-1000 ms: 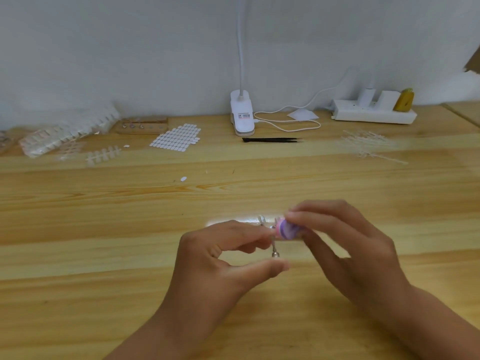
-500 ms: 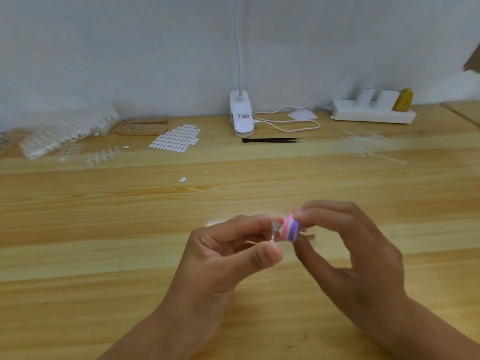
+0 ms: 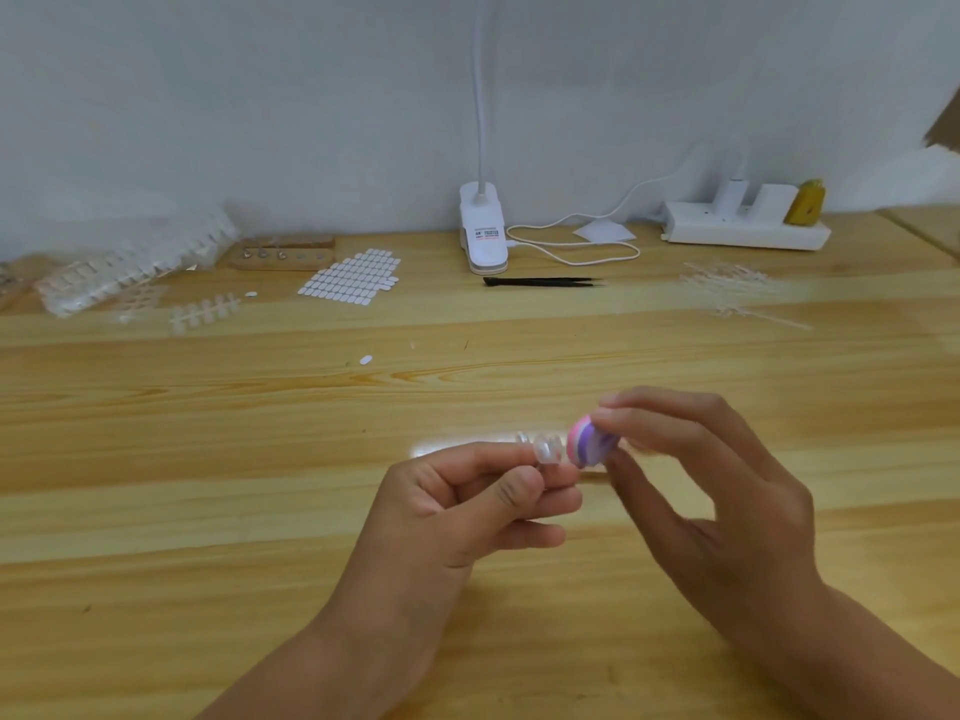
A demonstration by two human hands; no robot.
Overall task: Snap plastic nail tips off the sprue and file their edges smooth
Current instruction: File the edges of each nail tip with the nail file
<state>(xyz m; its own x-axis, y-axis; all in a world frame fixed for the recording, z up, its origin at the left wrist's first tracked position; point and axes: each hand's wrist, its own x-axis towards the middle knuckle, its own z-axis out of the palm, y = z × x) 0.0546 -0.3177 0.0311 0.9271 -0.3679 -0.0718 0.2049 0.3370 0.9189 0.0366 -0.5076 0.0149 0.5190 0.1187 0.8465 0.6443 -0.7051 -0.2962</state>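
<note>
File [image 3: 589, 441] lifted slightly beside nail tip [image 3: 546, 452]; lamp label [image 3: 485, 234] seems illegible.

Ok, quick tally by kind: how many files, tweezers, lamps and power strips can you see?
file: 1
tweezers: 1
lamp: 1
power strip: 1
Total: 4

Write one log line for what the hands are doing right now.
step: file edges | left hand: pinches clear nail tip | right hand: pinches pink-purple file beside tip | surface: wooden table
</note>
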